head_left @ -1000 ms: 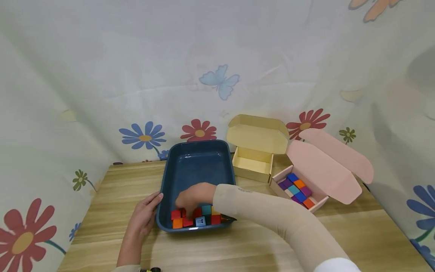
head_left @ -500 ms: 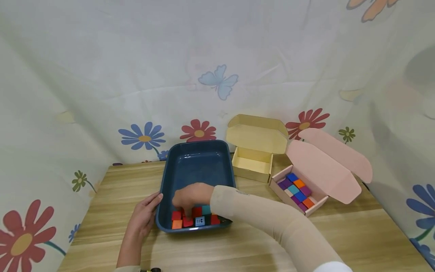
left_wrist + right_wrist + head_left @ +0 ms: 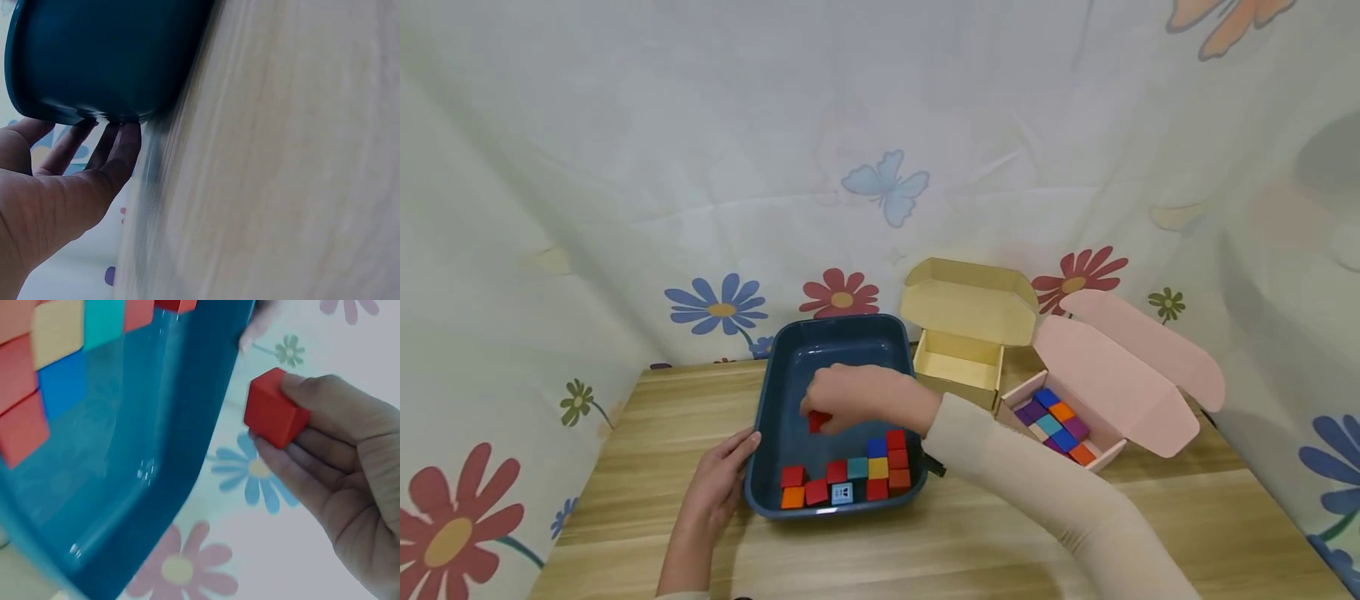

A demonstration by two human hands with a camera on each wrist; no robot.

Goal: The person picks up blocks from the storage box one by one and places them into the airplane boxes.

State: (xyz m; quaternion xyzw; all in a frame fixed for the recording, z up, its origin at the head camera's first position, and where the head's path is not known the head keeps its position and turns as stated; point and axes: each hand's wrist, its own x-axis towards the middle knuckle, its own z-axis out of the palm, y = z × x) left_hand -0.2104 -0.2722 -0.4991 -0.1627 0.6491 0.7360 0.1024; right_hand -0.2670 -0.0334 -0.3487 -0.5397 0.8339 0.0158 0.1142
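My right hand (image 3: pixel 857 398) holds a red cube (image 3: pixel 272 406) pinched between thumb and fingers, over the middle of a dark blue tray (image 3: pixel 801 354). At the tray's near end lie several coloured cubes: red, orange, yellow, teal, blue, and a light blue cube (image 3: pixel 842 493) with a dark mark. My left hand (image 3: pixel 718 475) is at the tray's left side. In the left wrist view its spread fingers (image 3: pixel 128 140) touch the tray's outer wall, with the thumb close to the rim.
Behind the tray to the right stands an open yellow box (image 3: pixel 962 367). Farther right, an open pink box (image 3: pixel 1101 425) contains several coloured cubes. A flower-printed curtain (image 3: pixel 700 208) surrounds the wooden table (image 3: pixel 970 550).
My right hand has risen from the near-end cubes and moved toward the tray's middle with a red cube, uncovering cubes at the right. The left hand stays at the tray's side.
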